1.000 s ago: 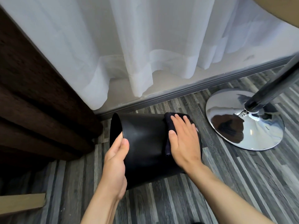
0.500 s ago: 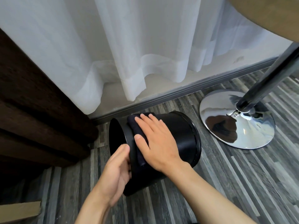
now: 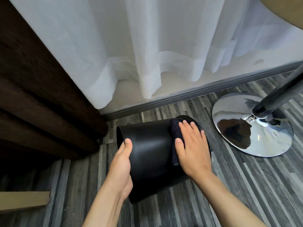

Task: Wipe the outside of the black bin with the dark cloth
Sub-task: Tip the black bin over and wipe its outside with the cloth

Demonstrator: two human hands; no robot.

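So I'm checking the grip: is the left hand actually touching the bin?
Touching. The head view shows the left hand holding the bin at its open rim, with the thumb lying flat against the outer wall and no gap between them.

Right hand (image 3: 191, 148) presses dark cloth (image 3: 176, 138) on tipped black bin (image 3: 150, 149).

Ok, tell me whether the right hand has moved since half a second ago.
Yes. The right hand, pressing the dark cloth, has slid along the black bin toward the chrome base.
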